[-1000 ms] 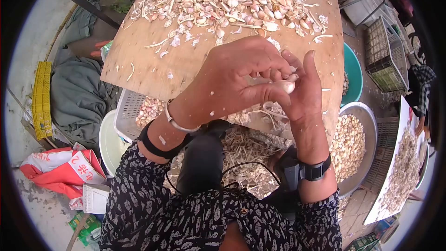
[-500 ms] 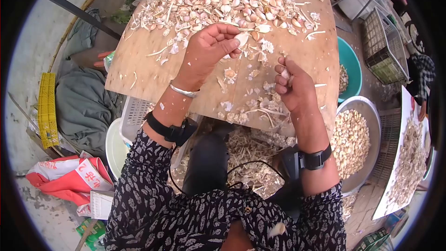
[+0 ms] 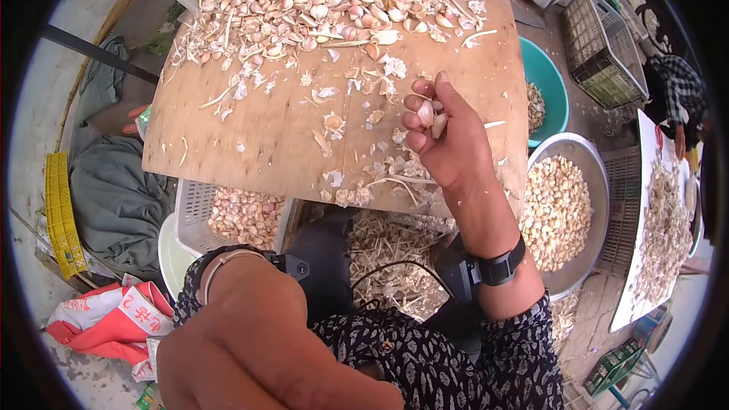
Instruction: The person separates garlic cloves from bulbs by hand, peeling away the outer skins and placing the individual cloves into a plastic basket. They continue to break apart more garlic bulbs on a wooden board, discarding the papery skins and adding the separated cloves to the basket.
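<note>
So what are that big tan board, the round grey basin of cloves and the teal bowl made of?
The big tan board looks like bare plywood: matt, with visible grain. The round grey basin seems metal, with a dull sheen on its rim. The teal bowl is probably plastic: smooth, evenly coloured.

Only one view here, shot from a head-worn camera looking steeply down and forward through a fisheye lens, so the corners are blacked out and the edges are bent. The light wooden board surface (image 3: 266, 137) is seen from above at arm's reach. The left hand (image 3: 258, 349) is caught right up against the lens, bottom left; the right hand (image 3: 444, 137) sits mid-frame. Floor clutter is squeezed around the rim.
</note>
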The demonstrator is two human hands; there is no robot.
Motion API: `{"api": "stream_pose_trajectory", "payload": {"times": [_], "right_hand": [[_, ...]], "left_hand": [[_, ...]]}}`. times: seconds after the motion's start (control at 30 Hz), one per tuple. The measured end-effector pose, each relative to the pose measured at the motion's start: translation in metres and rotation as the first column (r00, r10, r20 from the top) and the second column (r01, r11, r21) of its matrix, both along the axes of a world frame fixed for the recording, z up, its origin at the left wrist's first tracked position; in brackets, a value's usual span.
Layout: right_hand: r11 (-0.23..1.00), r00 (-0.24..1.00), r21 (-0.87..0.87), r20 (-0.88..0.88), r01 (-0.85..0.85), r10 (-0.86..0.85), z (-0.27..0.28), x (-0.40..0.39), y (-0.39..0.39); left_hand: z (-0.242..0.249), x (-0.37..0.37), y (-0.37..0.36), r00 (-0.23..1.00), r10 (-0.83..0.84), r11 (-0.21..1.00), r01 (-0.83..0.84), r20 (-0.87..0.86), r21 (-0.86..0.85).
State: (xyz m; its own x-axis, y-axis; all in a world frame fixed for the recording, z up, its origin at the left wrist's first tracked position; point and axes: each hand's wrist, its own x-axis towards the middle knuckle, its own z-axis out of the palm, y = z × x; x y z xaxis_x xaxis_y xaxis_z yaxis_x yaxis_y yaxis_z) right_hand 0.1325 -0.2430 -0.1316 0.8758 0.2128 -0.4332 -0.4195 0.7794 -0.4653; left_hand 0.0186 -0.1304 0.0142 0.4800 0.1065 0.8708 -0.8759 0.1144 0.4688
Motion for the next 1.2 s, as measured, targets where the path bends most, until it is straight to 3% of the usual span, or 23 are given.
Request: {"api": "stream_pose_trajectory", "payload": {"times": [0.07, 0.13, 0.17, 0.23, 0.3, 0.33, 0.4, 0.47, 0.5, 0.57, 0.6, 0.67, 0.7, 0.73, 0.77, 0.8, 0.83, 0.9, 0.93, 1.0, 1.07, 1.1, 1.2], "right_hand": [[0.999, 1.000, 0.034, 0.020, -0.018, 0.018, -0.001, -0.005, -0.005], [0.997, 0.999, 0.071, 0.036, 0.002, -0.004, 0.001, -0.007, -0.005], [0.994, 0.999, 0.108, 0.040, 0.021, -0.025, 0.003, -0.009, -0.004], [0.989, 0.998, 0.139, -0.045, 0.055, -0.049, 0.012, -0.007, -0.003], [0.968, 0.992, 0.231, 0.063, 0.096, -0.113, 0.007, -0.003, -0.009], [0.981, 0.994, 0.162, -0.012, 0.110, -0.109, 0.003, 0.002, -0.013], [0.964, 0.997, 0.255, -0.004, 0.080, -0.082, -0.021, 0.007, -0.020], [0.938, 0.998, 0.344, 0.012, 0.049, -0.057, -0.024, 0.010, -0.021], [0.957, 0.996, 0.274, -0.036, 0.093, -0.087, -0.021, 0.010, -0.021], [0.971, 0.990, 0.199, -0.078, 0.132, -0.119, -0.018, 0.011, -0.022], [0.967, 0.991, 0.220, -0.059, 0.130, -0.120, -0.019, 0.012, -0.025], [0.961, 0.992, 0.248, -0.043, 0.123, -0.116, -0.019, 0.010, -0.030], [0.963, 0.992, 0.237, -0.043, 0.129, -0.122, -0.019, 0.011, -0.031], [0.964, 0.991, 0.228, -0.043, 0.134, -0.127, -0.019, 0.012, -0.031], [0.963, 0.992, 0.238, -0.040, 0.129, -0.122, -0.019, 0.012, -0.031], [0.966, 0.990, 0.219, -0.045, 0.138, -0.131, -0.019, 0.012, -0.032], [0.969, 0.989, 0.200, -0.052, 0.145, -0.137, -0.019, 0.012, -0.031], [0.969, 0.991, 0.208, -0.050, 0.134, -0.126, -0.020, 0.012, -0.030], [0.967, 0.991, 0.218, -0.055, 0.134, -0.125, -0.021, 0.012, -0.030], [0.969, 0.990, 0.208, -0.052, 0.137, -0.129, -0.019, 0.013, -0.030], [0.968, 0.991, 0.210, -0.049, 0.135, -0.127, -0.020, 0.012, -0.029], [0.968, 0.991, 0.212, -0.044, 0.131, -0.124, -0.020, 0.012, -0.028], [0.969, 0.993, 0.218, -0.034, 0.114, -0.109, -0.023, 0.013, -0.026]], "left_hand": [[0.001, 0.014, 0.009, 0.998, -0.041, 0.975, 0.032, 0.037, 0.220], [-0.006, 0.050, 0.038, 0.902, -0.410, 0.788, 0.424, -0.132, 0.447], [-0.028, 0.080, 0.031, 0.930, -0.368, 0.835, 0.317, 0.028, 0.450], [-0.050, 0.114, 0.030, 0.970, -0.116, 0.643, 0.236, -0.212, 0.729], [-0.091, 0.162, 0.031, 0.972, 0.137, 0.627, 0.063, -0.189, 0.776], [-0.108, 0.191, 0.033, 0.941, 0.255, 0.615, 0.018, -0.220, 0.788], [-0.146, 0.245, 0.031, 0.948, 0.320, 0.386, -0.135, 0.005, 0.912], [-0.175, 0.272, 0.026, 0.930, 0.354, 0.056, -0.123, 0.095, 0.991], [-0.179, 0.277, 0.026, 0.930, 0.355, 0.056, -0.124, 0.096, 0.991], [-0.180, 0.281, 0.025, 0.926, 0.351, -0.100, -0.111, 0.139, 0.989], [-0.178, 0.279, 0.028, 0.926, 0.351, -0.101, -0.112, 0.141, 0.989], [-0.167, 0.270, 0.042, 0.961, 0.256, 0.249, 0.042, -0.107, 0.968], [-0.155, 0.261, 0.046, 0.961, 0.258, 0.241, 0.036, -0.100, 0.970], [-0.144, 0.247, 0.051, 0.753, 0.210, 0.618, 0.392, -0.624, 0.681], [-0.135, 0.231, 0.057, 0.358, -0.053, 0.852, 0.502, -0.932, 0.145], [-0.130, 0.217, 0.064, 0.287, -0.330, 0.827, 0.546, -0.899, -0.129], [-0.127, 0.204, 0.068, 0.292, -0.318, 0.834, 0.539, -0.902, -0.119], [-0.119, 0.176, 0.067, 0.216, -0.542, 0.795, 0.446, -0.812, -0.411], [-0.114, 0.159, 0.067, 0.219, -0.537, 0.800, 0.438, -0.815, -0.410], [-0.087, 0.124, 0.058, 0.298, -0.721, 0.661, 0.567, -0.626, -0.491], [-0.052, 0.082, 0.038, 0.547, -0.713, 0.680, 0.693, -0.440, -0.239], [-0.032, 0.066, 0.027, 0.554, -0.795, 0.601, 0.777, -0.248, -0.186], [0.011, 0.023, 0.018, 0.563, -0.765, 0.641, 0.714, -0.313, -0.282]]}}
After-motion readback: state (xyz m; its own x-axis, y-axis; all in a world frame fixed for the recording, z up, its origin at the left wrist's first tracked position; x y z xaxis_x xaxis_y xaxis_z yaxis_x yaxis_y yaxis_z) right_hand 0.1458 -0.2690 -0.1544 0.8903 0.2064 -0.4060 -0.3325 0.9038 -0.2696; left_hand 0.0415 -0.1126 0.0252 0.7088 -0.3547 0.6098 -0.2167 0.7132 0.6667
